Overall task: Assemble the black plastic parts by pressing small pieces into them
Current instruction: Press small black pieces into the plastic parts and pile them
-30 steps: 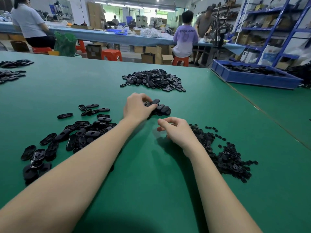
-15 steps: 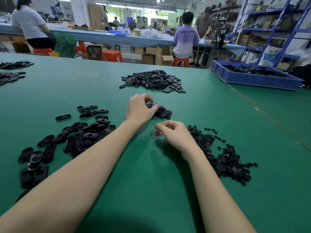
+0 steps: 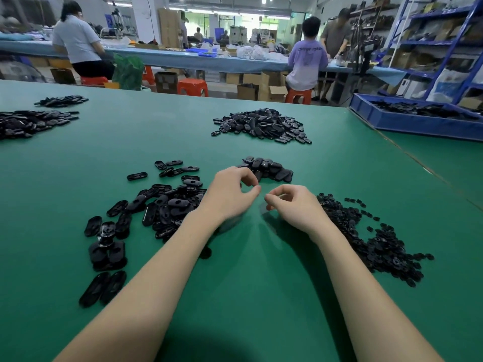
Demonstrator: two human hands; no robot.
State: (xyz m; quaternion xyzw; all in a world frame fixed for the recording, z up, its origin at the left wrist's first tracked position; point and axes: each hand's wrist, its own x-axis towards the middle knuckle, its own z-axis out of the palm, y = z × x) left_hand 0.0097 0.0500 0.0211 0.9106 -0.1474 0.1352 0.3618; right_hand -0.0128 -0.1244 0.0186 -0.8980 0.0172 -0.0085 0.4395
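Both hands meet at the middle of the frame over the green bench (image 3: pixel 248 296). The left hand (image 3: pixel 230 194) has its fingers curled, thumb tip near the forefinger; whether its grip holds a part cannot be told, since nothing dark shows between the fingers. The right hand (image 3: pixel 295 205) is curled the same way, its fingertips pointing at the left thumb, just apart from it; whether it pinches a small piece cannot be told either.

Left of centre lies a loose spread of oval black parts (image 3: pixel 167 205), trailing down toward the lower left. Just above the hands sits a small heap (image 3: pixel 269 168) of similar ovals, close to the left fingers. At right of centre, beside the right wrist, is a pile of small pieces (image 3: pixel 379 241). A larger heap (image 3: pixel 261 125) lies at upper centre, well apart from the hands, and more dark parts (image 3: pixel 28 122) lie at the left edge.

At upper right a blue tray (image 3: pixel 418 124) holds more black parts. Behind the bench, people sit and stand at a long blue table (image 3: pixel 183 58), with orange stools (image 3: pixel 192 87) and cardboard boxes beneath it.
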